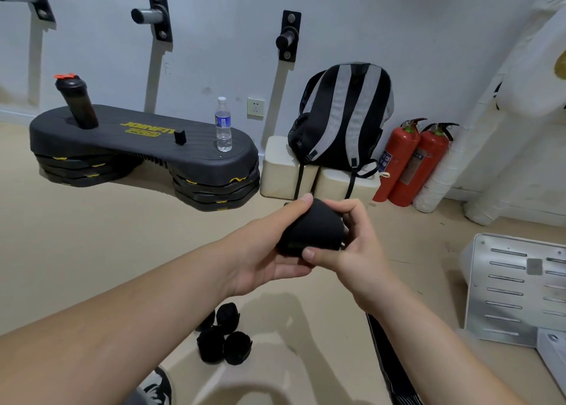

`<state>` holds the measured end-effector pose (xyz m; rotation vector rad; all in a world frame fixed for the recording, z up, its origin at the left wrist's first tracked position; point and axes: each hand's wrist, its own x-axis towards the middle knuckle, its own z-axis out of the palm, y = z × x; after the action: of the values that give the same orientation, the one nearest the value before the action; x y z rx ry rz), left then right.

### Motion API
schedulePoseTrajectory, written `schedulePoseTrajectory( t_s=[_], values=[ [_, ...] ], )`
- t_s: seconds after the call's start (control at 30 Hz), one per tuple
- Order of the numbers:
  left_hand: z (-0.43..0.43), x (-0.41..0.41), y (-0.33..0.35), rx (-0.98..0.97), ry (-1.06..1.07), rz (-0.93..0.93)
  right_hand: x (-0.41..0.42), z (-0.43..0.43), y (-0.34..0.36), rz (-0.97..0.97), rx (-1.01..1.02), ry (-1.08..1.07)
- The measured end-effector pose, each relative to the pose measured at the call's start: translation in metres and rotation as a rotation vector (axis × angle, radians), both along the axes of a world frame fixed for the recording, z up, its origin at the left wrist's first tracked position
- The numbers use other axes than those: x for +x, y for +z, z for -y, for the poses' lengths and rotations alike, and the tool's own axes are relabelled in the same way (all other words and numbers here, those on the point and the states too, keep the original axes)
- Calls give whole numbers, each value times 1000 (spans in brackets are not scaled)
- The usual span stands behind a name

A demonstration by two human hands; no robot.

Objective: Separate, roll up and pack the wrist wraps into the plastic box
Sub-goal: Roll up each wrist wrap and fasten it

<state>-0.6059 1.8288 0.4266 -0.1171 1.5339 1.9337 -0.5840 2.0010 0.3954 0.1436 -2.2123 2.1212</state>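
A rolled black wrist wrap [312,228] is held in the air between both hands, in the middle of the view. My left hand [263,248] cups it from the left and below, thumb over the top. My right hand [349,248] grips it from the right, thumb pressed on its near edge. On the floor below lie several rolled black wrist wraps [223,337] in a cluster. A long unrolled black strap [389,361] runs along the floor under my right forearm. A plastic box does not show clearly in view.
A black step platform [147,147] carries a shaker bottle [76,101] and a water bottle [223,125]. A backpack [343,116] rests on cream blocks, beside two red fire extinguishers [410,162]. A slotted white metal panel [514,288] lies right. A shoe [156,386] shows at the bottom.
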Motion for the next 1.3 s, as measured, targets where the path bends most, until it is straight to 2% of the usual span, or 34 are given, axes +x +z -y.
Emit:
schedulePoseTrajectory(
  t_s=[0.1, 0.17, 0.23, 0.33, 0.43, 0.57, 0.7, 0.83, 0.93, 1.07, 1.2, 1.3],
  values=[
    [2, -1, -2, -64, -3, -7, 1, 4, -1, -38, 81, 77],
    [2, -3, -4, -110, 16, -43, 0, 2, 1, -22, 62, 106],
    [2, -3, -5, -181, 49, -163, -2, -3, 5, 34, -24, 167],
    [5, 1, -6, -339, 68, -482, -3, -12, 14, 217, -280, 207],
    [8, 8, -9, -421, 19, -719, 0, -16, 19, 340, -246, 241],
    [12, 19, -13, -403, -37, -862, 12, -15, 15, 355, -255, 348],
    [19, 28, -18, -450, -136, -917, 23, -17, 12, 328, -245, 327],
    [17, 42, -26, -501, -164, -845, 36, -11, 4, 305, -108, 173],
    [20, 49, -32, -486, -171, -647, 49, -10, -2, 278, -58, 50],
    [15, 57, -43, -255, -311, -339, 72, -9, -8, 283, -55, -14],
    [-2, 61, -62, -16, -249, -68, 83, -19, -26, 345, -68, -66],
    [-15, 62, -89, 39, -170, 24, 85, -22, -53, 393, 12, -19]
  ],
)
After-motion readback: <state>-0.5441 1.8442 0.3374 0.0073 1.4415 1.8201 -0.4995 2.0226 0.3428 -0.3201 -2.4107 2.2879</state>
